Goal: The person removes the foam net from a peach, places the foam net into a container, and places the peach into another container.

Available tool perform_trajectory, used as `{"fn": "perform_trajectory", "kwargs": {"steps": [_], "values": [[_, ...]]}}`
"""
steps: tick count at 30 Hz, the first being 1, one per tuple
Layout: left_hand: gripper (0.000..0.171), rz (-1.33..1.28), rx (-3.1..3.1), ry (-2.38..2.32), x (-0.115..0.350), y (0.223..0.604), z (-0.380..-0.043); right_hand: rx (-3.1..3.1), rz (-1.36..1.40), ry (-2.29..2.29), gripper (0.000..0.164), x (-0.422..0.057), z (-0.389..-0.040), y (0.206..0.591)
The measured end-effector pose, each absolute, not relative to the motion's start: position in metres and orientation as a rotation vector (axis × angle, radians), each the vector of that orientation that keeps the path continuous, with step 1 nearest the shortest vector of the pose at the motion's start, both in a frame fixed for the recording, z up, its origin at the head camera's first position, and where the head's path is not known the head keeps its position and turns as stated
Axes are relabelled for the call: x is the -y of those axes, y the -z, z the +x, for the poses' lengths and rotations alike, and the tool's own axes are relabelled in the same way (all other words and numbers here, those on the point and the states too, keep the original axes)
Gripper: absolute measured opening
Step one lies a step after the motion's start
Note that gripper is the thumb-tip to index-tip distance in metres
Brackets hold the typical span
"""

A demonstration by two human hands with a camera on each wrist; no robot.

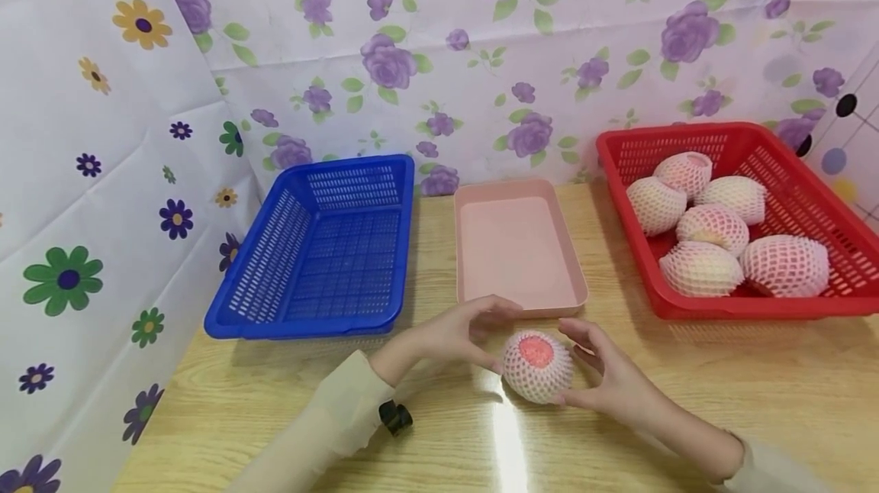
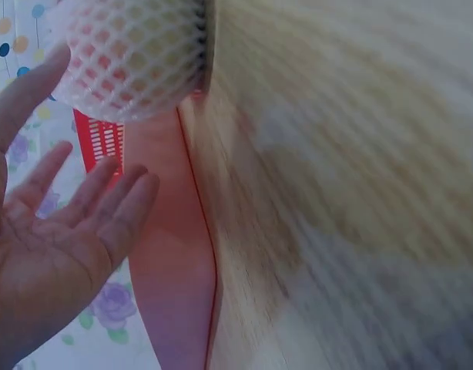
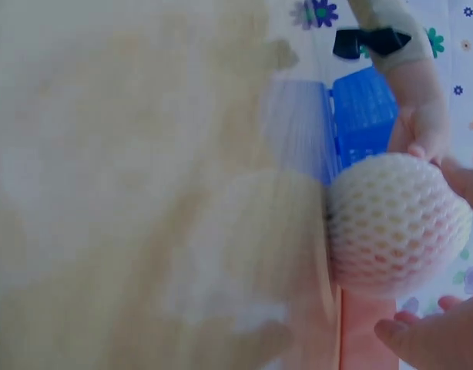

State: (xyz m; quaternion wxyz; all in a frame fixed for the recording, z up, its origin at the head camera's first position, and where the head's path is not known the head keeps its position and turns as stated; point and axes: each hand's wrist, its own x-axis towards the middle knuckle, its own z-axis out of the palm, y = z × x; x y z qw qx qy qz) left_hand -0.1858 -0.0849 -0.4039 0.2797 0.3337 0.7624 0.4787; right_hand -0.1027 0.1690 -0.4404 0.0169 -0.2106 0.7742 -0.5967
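Observation:
A round fruit in a white-and-pink foam net (image 1: pixel 538 367) sits on the wooden table, its reddish top showing through the net's opening. To its left is my left hand (image 1: pixel 474 333), fingers spread and thumb tip right at the net. My right hand (image 1: pixel 607 371) is on the other side, its thumb by the fruit's lower right and the fingers held apart from it. In the left wrist view the netted fruit (image 2: pixel 132 58) stands beyond the loosely spread fingers. The right wrist view has the fruit (image 3: pixel 398 223) between both hands.
Just behind the hands lies a shallow pink tray (image 1: pixel 518 249). A blue slotted basket (image 1: pixel 309 325) stands at the left. At the right, a red basket (image 1: pixel 762 308) holds several more fruits in foam nets (image 1: pixel 700 269). Flower-patterned cloth (image 1: pixel 439 58) hangs behind the table.

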Motion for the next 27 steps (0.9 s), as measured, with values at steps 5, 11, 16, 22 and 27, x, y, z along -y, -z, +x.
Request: {"fn": "perform_trajectory", "kwargs": {"steps": [5,11,16,22,27], "values": [[0.079,0.953,-1.954,-1.279,0.080,0.406,-0.191,-2.411,-0.565,1.890,0.080,-0.164,-0.095,0.441],[0.072,1.018,-1.879,-1.265,0.072,0.412,-0.191,-2.483,-0.553,1.781,0.079,-0.162,-0.094,0.445],[0.068,0.964,-1.866,-1.262,0.069,0.413,-0.190,-2.507,-0.546,1.714,0.079,-0.162,-0.097,0.446],[0.067,0.926,-1.875,-1.282,0.068,0.412,-0.187,-2.469,-0.533,1.719,0.080,-0.161,-0.098,0.444],[0.067,0.904,-1.873,-1.299,0.070,0.413,-0.180,-2.528,-0.553,1.679,0.079,-0.160,-0.096,0.444]]}}
